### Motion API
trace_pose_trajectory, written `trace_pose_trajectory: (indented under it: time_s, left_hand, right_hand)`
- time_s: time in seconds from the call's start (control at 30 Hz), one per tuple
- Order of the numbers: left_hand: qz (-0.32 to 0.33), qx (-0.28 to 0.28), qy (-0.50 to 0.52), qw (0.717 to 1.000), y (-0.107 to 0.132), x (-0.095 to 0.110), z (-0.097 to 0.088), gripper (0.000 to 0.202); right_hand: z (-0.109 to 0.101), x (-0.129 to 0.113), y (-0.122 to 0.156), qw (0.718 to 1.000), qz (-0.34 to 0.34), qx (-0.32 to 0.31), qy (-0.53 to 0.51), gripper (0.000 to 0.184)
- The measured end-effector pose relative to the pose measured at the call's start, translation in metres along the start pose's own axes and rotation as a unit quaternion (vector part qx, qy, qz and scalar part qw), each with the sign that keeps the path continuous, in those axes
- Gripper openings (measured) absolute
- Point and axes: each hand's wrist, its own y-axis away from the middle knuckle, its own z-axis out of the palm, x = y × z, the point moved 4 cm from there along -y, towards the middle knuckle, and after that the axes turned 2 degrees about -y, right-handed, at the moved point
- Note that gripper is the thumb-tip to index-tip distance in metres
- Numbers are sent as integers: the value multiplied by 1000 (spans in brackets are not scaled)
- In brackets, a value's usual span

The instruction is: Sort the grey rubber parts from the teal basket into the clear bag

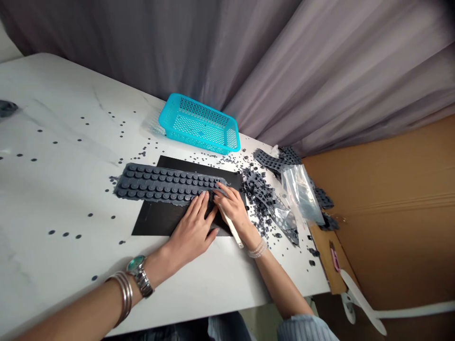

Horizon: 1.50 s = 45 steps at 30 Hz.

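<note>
A long grey rubber sheet (163, 183) studded with rows of round buttons lies on a black mat (156, 220) on the white table (53, 199). My left hand (194, 227) rests flat on the sheet's right end, fingers stretched out and together. My right hand (232, 206) is closed round a thin white stick tool (232, 229), its fingertips pressing at the sheet's right edge beside my left fingers. A watch and bangles circle my left wrist, a bead bracelet my right.
A turquoise plastic basket (199, 124) stands behind the mat. Punched grey rubber strips (270, 199), a clear plastic bag (302, 192) and several small round dots litter the table's right side. Brown cardboard (391, 199) rises at the right, a grey curtain behind.
</note>
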Motion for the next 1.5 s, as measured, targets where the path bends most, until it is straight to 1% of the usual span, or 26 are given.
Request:
trace_pose_trajectory:
  time_s: [0.1,0.27,0.43,0.57,0.67,0.83,1.0,1.23,1.33,1.4,1.5]
  left_hand:
    - [5,-4,3,1000,-1,0,0,54]
    - [15,-7,7,1000,-1,0,1,55]
    - [22,0,2,1000,-1,4,-3,56]
    - [21,14,-11,1000,-5,5,-11,50]
    - [15,22,-19,999,-10,-1,-14,52]
    - [11,20,-28,999,-13,-10,-10,56]
    - [10,12,-32,999,-12,-11,-6,56]
    - [17,0,-28,999,-12,-15,-3,58]
    - [18,-5,-26,999,-11,-16,-2,58]
    - [16,-8,-25,1000,-10,-17,-2,58]
    - [14,-13,-22,1000,-10,-17,-3,59]
  right_hand:
    - [1,6,2,999,33,32,16,19]
    - [4,10,4,991,100,84,34,19]
    - [-8,22,10,976,160,140,42,16]
    - [-15,22,20,979,152,130,26,12]
    - [-12,16,22,984,136,113,16,12]
    - [-2,11,13,991,107,81,7,12]
    - [-2,9,8,995,85,57,5,13]
    - [0,7,5,997,64,41,8,15]
    - [1,15,4,996,73,53,8,15]
    - [-3,28,6,991,104,89,17,16]
    - [-16,47,14,973,167,155,39,17]
